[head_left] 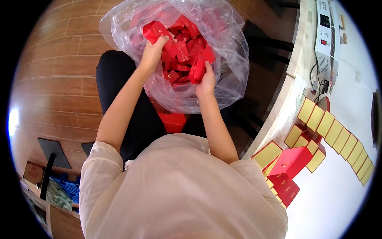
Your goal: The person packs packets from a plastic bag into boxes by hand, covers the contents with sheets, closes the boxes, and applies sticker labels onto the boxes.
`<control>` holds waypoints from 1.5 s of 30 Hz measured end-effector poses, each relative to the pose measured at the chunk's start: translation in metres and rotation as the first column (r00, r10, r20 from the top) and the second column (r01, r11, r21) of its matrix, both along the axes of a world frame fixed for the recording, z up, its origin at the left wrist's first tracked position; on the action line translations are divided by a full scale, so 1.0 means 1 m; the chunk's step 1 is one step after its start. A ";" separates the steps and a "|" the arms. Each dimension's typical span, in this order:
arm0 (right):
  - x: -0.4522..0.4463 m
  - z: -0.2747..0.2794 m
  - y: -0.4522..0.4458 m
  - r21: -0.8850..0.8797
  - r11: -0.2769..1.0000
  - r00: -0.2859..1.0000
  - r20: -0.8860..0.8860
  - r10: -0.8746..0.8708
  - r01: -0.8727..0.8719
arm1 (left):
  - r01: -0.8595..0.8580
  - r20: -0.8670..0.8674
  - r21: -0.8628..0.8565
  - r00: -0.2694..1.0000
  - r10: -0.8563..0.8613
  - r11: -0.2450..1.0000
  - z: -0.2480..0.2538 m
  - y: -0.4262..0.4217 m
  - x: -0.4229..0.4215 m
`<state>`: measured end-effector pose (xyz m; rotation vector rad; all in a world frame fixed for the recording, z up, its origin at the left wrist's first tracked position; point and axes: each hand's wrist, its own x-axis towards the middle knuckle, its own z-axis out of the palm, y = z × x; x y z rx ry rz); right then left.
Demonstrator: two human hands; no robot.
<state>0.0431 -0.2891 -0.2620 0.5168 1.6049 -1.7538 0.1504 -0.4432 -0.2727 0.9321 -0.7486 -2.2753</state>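
A large clear plastic bag [232,59] stands open between the person's knees, holding many small red packets [182,51] with gold marks. Over its left part, my left hand [155,49] is closed on red packets [154,31]. At the right inside the bag, my right hand [206,81] grips more red packets [199,67], with the thumb on top. Both hands are above the heap, apart from each other. The fingers under the packets are partly hidden.
On the white table [318,203] at the right are a row of gold-faced boxes [334,133], a larger red box [288,162] and a white machine [327,44] with cables. A blue basket [69,187] is at the lower left. Red material [173,121] lies below the bag.
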 end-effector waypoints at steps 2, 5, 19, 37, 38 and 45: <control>-0.003 0.008 0.010 -0.002 1.000 0.998 -0.064 0.022 -0.022 | 0.103 0.013 -0.004 0.995 -0.103 0.995 -0.001 0.001 0.003; -0.003 0.017 0.014 -0.064 0.986 0.983 -0.109 0.146 -0.154 | 0.525 0.158 -0.140 0.849 -0.505 0.839 0.017 0.022 0.001; 0.007 -0.001 -0.017 0.310 0.848 0.802 -0.301 0.516 -0.429 | 0.566 0.237 -0.072 0.810 -0.537 0.821 0.007 0.055 -0.005; 0.018 0.056 0.007 0.802 0.534 -0.244 -0.593 0.767 -0.269 | 0.335 0.332 -0.279 0.913 -0.237 0.900 0.015 0.060 -0.001; 0.019 0.056 0.009 0.800 0.537 -0.243 -0.595 0.766 -0.269 | 0.348 0.309 -0.219 0.911 -0.273 0.912 0.020 0.060 0.000; 0.014 0.070 0.025 0.707 0.564 -0.293 -0.698 0.653 -0.428 | 0.333 0.053 0.029 0.941 -0.334 0.942 0.024 0.052 0.006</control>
